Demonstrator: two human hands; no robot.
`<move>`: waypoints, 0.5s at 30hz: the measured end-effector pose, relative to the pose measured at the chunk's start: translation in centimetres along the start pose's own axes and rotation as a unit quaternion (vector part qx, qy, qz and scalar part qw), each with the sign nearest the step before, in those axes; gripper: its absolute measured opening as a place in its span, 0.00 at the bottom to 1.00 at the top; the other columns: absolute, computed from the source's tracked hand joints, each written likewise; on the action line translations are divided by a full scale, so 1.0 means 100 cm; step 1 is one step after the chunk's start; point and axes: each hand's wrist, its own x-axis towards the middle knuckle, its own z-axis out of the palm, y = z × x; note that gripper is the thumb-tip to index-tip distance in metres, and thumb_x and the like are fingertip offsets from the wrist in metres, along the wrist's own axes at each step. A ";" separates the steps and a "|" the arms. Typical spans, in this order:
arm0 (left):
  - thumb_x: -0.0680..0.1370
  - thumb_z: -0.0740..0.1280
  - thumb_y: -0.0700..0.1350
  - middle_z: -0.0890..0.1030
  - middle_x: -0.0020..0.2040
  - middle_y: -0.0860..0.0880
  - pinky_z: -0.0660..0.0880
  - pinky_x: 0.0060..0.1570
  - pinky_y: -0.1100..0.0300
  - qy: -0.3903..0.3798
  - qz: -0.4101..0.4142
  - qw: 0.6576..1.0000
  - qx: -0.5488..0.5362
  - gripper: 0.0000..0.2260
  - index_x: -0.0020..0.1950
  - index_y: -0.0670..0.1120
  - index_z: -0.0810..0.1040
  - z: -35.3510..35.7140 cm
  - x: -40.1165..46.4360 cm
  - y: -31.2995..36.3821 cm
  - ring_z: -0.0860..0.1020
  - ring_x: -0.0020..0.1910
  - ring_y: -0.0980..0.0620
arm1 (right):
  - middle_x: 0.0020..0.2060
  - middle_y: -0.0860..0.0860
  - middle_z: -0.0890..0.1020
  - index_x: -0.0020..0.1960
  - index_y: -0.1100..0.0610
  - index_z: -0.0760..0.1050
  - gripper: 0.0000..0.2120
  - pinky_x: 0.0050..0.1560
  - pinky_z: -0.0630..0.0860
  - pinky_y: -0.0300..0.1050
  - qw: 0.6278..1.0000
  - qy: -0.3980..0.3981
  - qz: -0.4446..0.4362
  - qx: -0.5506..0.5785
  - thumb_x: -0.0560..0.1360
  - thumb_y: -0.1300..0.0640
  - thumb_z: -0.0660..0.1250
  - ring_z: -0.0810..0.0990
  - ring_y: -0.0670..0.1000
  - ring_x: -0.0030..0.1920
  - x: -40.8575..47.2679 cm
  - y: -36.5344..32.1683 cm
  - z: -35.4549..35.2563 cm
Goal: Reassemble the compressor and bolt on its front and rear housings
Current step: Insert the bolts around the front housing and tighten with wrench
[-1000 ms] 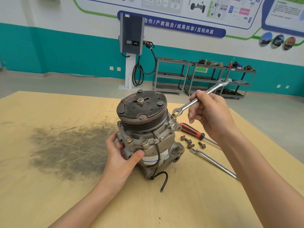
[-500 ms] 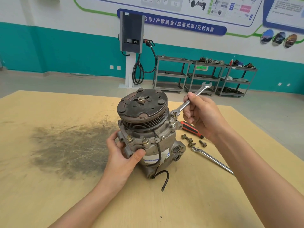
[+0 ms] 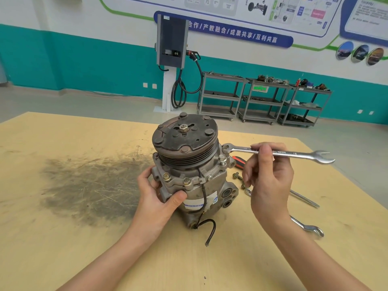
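The grey compressor [image 3: 212, 185] stands upright on the wooden table [image 3: 84, 248], its dark clutch pulley [image 3: 184, 139] facing up. Several bolts sit in the front housing flange. My left hand [image 3: 156, 198] grips the housing's left side, thumb across the front. My right hand [image 3: 270, 175] holds a combination wrench [image 3: 294, 153] by its shaft. The wrench lies nearly level, its ring end over a bolt [image 3: 225, 147] at the flange's right rear, its open jaw pointing right.
Loose bolts [image 3: 237, 176], a red-handled screwdriver [image 3: 238, 160] and a second wrench [image 3: 308, 227] lie on the table right of the compressor. A dark grime patch [image 3: 88, 185] spreads to the left. A cut black wire [image 3: 210, 229] hangs at the compressor's front. Grey carts [image 3: 262, 99] stand beyond.
My right hand has swung the wrench handle from pointing up and away down to nearly level toward the right, ring end staying on the bolt. My left hand keeps its hold.
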 end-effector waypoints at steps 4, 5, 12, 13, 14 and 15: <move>0.50 0.76 0.75 0.75 0.62 0.58 0.72 0.52 0.75 -0.002 0.004 1.000 -0.015 0.47 0.61 0.60 0.59 0.001 0.000 0.002 0.77 0.57 0.69 | 0.23 0.54 0.72 0.47 0.53 0.72 0.08 0.23 0.66 0.36 1.000 -0.009 -0.001 -0.007 0.82 0.56 0.56 0.68 0.51 0.22 0.000 -0.003 0.001; 0.50 0.76 0.74 0.75 0.62 0.58 0.72 0.52 0.76 -0.001 0.004 1.000 -0.018 0.48 0.61 0.60 0.59 0.001 0.001 0.002 0.77 0.57 0.69 | 0.24 0.52 0.73 0.46 0.54 0.71 0.09 0.23 0.66 0.36 1.000 -0.013 0.011 0.001 0.82 0.55 0.55 0.69 0.50 0.22 0.002 -0.003 0.001; 0.49 0.77 0.74 0.77 0.61 0.55 0.73 0.51 0.74 0.000 0.000 1.000 -0.014 0.52 0.65 0.58 0.57 0.000 0.002 0.000 0.79 0.57 0.66 | 0.24 0.53 0.75 0.45 0.58 0.72 0.17 0.22 0.63 0.39 0.994 -0.060 0.081 0.038 0.81 0.49 0.51 0.70 0.50 0.22 0.017 -0.003 -0.001; 0.49 0.77 0.74 0.77 0.61 0.55 0.73 0.51 0.74 -0.001 -0.001 1.000 -0.013 0.51 0.64 0.59 0.57 0.000 0.001 0.000 0.79 0.57 0.66 | 0.24 0.53 0.75 0.45 0.58 0.73 0.18 0.22 0.63 0.39 0.993 -0.066 0.084 0.043 0.81 0.49 0.51 0.70 0.50 0.22 0.017 -0.004 0.000; 0.50 0.77 0.74 0.77 0.61 0.55 0.73 0.51 0.74 -0.003 0.000 1.000 -0.013 0.51 0.64 0.59 0.57 0.000 0.001 0.000 0.78 0.57 0.66 | 0.24 0.53 0.75 0.44 0.58 0.73 0.18 0.23 0.64 0.38 0.993 -0.069 0.086 0.047 0.81 0.49 0.51 0.70 0.50 0.22 0.017 -0.005 0.000; 0.50 0.77 0.74 0.77 0.61 0.56 0.72 0.51 0.75 -0.004 0.001 1.000 -0.013 0.50 0.64 0.59 0.58 0.000 0.001 0.001 0.78 0.57 0.67 | 0.24 0.53 0.75 0.44 0.58 0.72 0.18 0.23 0.64 0.38 0.992 -0.071 0.090 0.049 0.81 0.49 0.50 0.70 0.50 0.22 0.018 -0.005 0.000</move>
